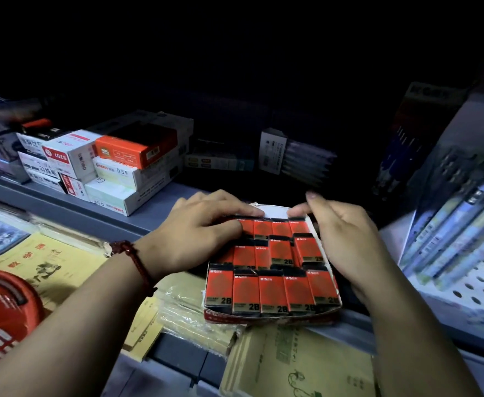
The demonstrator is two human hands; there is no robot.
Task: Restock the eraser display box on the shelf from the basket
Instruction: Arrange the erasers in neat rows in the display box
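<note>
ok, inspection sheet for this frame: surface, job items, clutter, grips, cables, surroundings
Surface: grey shelf edge, dimly lit.
Job's things: eraser box at the shelf front, packed with red erasers in rows; red basket lower left, contents not visible.
Clutter: stacked stationery boxes behind left; notebooks below.
Grips: left hand flat on the back-row erasers; right hand against the box's right wall, fingers open. Neither holds an eraser.
Cables: nothing seen.
Surroundings: pen packs on a pegboard panel at right; the shelf's back is dark.
</note>
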